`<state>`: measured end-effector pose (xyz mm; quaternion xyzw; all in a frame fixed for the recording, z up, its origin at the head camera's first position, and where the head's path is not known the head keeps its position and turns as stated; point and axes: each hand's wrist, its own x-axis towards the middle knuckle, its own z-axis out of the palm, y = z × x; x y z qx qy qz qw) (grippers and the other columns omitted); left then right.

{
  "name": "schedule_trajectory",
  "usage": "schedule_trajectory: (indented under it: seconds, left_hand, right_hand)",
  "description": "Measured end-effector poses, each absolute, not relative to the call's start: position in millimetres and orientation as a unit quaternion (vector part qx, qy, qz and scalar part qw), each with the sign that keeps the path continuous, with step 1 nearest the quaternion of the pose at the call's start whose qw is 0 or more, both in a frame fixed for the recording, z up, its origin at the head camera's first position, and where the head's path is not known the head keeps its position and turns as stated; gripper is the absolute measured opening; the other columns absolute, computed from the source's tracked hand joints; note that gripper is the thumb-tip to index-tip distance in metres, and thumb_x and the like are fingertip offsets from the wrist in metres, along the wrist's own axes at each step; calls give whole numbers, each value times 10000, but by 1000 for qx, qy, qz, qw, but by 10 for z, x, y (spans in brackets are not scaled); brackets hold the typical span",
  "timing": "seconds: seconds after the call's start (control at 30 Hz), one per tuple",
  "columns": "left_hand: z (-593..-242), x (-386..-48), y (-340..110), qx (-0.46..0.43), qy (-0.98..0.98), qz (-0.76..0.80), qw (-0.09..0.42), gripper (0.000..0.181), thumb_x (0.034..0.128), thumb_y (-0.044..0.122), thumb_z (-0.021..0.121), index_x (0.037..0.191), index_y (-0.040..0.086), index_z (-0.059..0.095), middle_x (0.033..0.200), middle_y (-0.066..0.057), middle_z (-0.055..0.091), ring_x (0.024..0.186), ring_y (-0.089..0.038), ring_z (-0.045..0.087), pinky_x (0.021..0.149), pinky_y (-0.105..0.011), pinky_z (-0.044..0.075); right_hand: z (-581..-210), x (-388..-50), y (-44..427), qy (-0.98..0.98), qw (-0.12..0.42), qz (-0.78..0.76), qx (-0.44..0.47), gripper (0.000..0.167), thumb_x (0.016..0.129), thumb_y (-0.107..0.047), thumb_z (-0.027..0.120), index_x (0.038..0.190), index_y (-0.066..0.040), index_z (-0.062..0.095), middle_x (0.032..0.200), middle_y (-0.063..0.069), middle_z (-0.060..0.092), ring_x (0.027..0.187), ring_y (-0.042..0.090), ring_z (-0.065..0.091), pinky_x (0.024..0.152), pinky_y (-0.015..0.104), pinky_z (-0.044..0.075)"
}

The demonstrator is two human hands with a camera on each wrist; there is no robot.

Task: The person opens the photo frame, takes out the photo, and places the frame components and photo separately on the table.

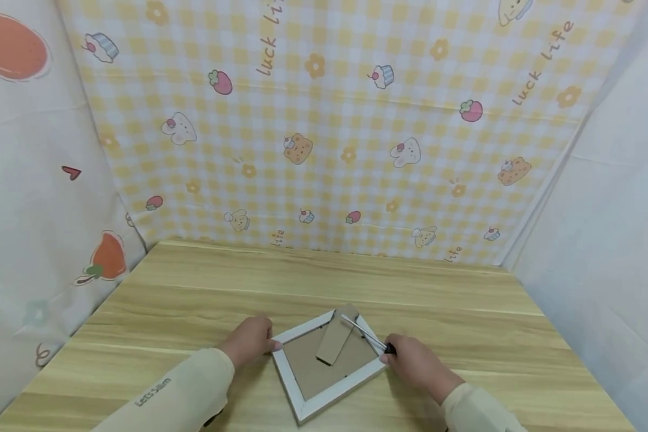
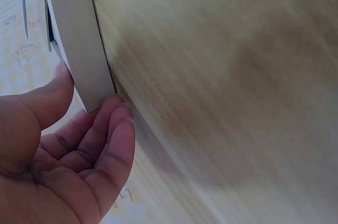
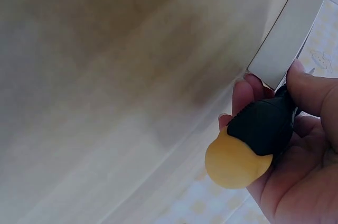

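Note:
A white picture frame lies back side up on the table, turned at an angle, with a brown backing board and a cardboard stand leg across it. My left hand pinches its left corner; in the left wrist view the thumb is on one face and curled fingers are at the other. My right hand grips a screwdriver by its black and yellow handle and also touches the frame's right corner. The screwdriver's metal shaft points up-left over the frame, its tip above the stand leg.
The wood-grain table extends around the frame on all sides. Behind it hangs a yellow checked cloth with cartoon prints. Pale cloths stand at the left and right. Small dark tabs sit along the frame's inner edge.

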<state>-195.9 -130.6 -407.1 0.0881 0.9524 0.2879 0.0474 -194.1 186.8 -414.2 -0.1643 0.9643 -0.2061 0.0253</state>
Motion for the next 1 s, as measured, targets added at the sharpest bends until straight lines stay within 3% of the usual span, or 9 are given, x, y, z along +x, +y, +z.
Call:
schedule_trajectory:
  seconds: [0.43, 1.0]
  left_hand:
    - [-4057, -1839, -1288, 81, 951, 296, 36, 309, 806, 133, 752, 662, 46, 493, 604, -16, 461, 564, -153, 426, 540, -286, 393]
    - [-4067, -1723, -1256, 116, 953, 276, 37, 365, 752, 159, 798, 601, 70, 479, 559, 14, 435, 529, -139, 395, 510, -286, 368]
  right_hand:
    - [-4097, -2161, 1831, 973, 40, -175, -147, 116, 854, -127, 702, 841, -63, 606, 684, -16, 529, 606, 133, 447, 560, 293, 393]
    - [-4088, -2414, 1831, 968, 53, -165, -180, 125, 844, -127, 724, 839, -59, 619, 735, -18, 555, 681, 139, 475, 667, 344, 445]
